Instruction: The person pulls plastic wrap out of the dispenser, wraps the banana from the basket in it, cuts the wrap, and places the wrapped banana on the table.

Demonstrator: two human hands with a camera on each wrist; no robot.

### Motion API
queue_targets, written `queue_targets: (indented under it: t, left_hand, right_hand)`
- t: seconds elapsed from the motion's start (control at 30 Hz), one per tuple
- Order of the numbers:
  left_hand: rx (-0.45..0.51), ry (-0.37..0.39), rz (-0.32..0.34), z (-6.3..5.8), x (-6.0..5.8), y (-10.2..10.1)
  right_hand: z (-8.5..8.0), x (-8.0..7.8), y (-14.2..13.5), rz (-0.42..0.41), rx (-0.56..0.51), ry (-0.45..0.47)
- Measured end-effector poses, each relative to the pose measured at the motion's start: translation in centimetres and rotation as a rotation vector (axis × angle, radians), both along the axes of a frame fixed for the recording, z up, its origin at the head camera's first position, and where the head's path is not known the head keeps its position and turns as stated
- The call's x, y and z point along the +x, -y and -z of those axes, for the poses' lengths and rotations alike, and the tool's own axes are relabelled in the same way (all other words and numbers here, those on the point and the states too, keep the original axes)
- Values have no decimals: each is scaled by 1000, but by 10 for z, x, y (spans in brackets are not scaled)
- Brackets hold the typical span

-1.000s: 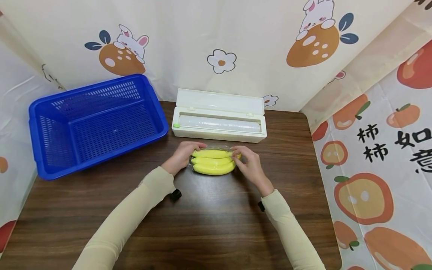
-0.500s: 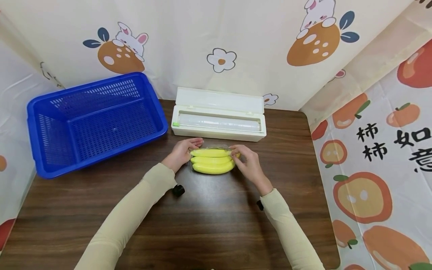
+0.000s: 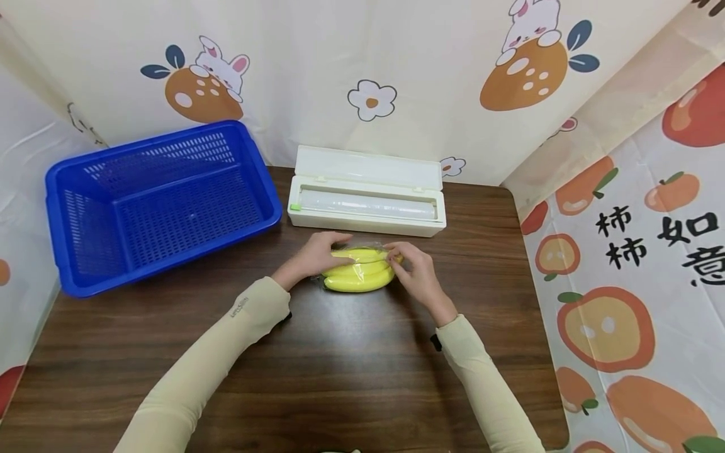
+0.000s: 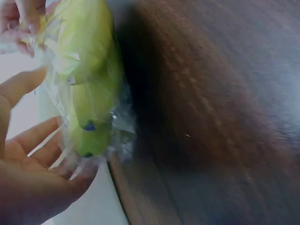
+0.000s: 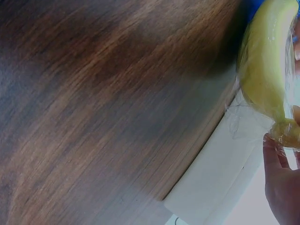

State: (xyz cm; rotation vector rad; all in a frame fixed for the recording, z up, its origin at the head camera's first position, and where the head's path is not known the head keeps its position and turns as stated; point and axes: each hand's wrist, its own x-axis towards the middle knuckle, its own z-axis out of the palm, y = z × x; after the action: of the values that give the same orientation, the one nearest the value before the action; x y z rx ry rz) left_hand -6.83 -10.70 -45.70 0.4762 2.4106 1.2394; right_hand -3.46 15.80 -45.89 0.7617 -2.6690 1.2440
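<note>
A bunch of yellow bananas, covered in clear plastic film, lies crosswise on the table. My left hand is at its left end, the thumb over the upper bananas and the other fingers behind. In the left wrist view, that hand's fingers are spread beside the dark banana tips, fairly straight and touching the film. At the stem end, my right hand pinches the wrapped stem between thumb and fingers. Part of the right hand is cut off in the right wrist view.
Behind the bananas stands a white cling film box, lid raised, with a roll of film inside. A blue perforated basket is at the back left. Patterned curtains border the wooden table.
My left hand lifted its fingers off the banana tips, then moved right, its thumb now lying over the bananas. My right hand stays at the stem; the bananas hardly moved.
</note>
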Motion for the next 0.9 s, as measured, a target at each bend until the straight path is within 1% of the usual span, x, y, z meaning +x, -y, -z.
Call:
queue_targets:
  t: [0.03, 0.07, 0.13, 0.27, 0.37, 0.4, 0.47, 0.57, 0.63, 0.67, 0.7, 0.73, 0.8, 0.9]
  left_hand:
    - [-12, -38, 33, -1, -1, -2]
    - [-14, -60, 51, -2, -1, -4]
    - [-7, -96, 64, -2, -2, -9]
    - [19, -149, 33, 2, -2, -15]
    - [9, -218, 26, 7, 1, -18]
    - [-5, -250, 34, 8, 2, -18]
    - [-53, -349, 73, 11, 5, -18]
    - [-115, -556, 152, 16, 10, -19]
    - [-118, -685, 190, 19, 12, -19]
    - [-112, -733, 201, 21, 13, -19]
    - [-98, -763, 205, 22, 13, -19]
    - [-84, -779, 206, 23, 14, -20]
    - [-66, -782, 204, 26, 14, -20]
    - [-55, -743, 201, 29, 13, -19]
  right_hand:
    - [0, 0, 0, 1, 1, 4]
    - [0, 0, 0, 3, 4, 7]
    - [-1, 0, -1, 3, 5, 12]
    - [-1, -1, -1, -2, 7, 19]
    - [-2, -2, -1, -6, 18, 12]
    - [-2, -2, -1, -8, 24, 9]
    - [-3, -3, -1, -11, 41, 5]
    - [-3, -4, 1, -13, 77, 11]
    - [-2, -5, 1, -7, 110, 9]
    - [-2, -4, 2, -4, 125, 6]
    - [-2, -5, 3, -3, 136, 4]
    - [-1, -4, 3, 0, 146, 0]
    - [0, -4, 4, 3, 152, -10]
    - [2, -4, 6, 2, 134, -3]
